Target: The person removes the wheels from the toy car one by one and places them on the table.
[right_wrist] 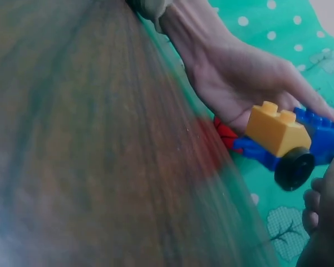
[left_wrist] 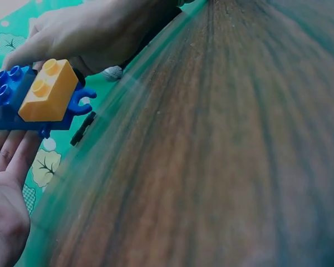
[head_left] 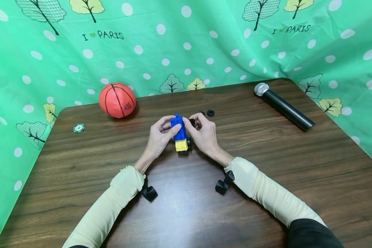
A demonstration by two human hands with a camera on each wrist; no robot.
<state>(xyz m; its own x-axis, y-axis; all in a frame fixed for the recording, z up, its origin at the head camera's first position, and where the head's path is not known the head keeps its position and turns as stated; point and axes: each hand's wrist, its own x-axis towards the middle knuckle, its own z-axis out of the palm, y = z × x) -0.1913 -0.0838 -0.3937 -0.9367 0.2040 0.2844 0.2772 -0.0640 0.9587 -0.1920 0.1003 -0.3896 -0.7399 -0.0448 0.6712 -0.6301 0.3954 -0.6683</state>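
Observation:
A toy car of blue building blocks [head_left: 179, 134] with a yellow block [head_left: 181, 145] at its near end is held above the table. My left hand [head_left: 157, 137] grips it from the left, thumb on top and fingers beneath. My right hand [head_left: 206, 135] is at its far right side, pinching a small black wheel [head_left: 192, 122] against it, mostly hidden by the fingers. A black wheel [right_wrist: 295, 168] is mounted beside the yellow block in the right wrist view. On the other side, the left wrist view shows a bare blue peg [left_wrist: 44, 133] under the car.
Loose black wheels [head_left: 210, 113] lie just beyond my right hand. A red toy basketball [head_left: 117, 100] stands at the back left, a green and white poker chip [head_left: 79, 128] left of it. A microphone [head_left: 285, 106] lies at the back right of the wooden table [head_left: 179, 206].

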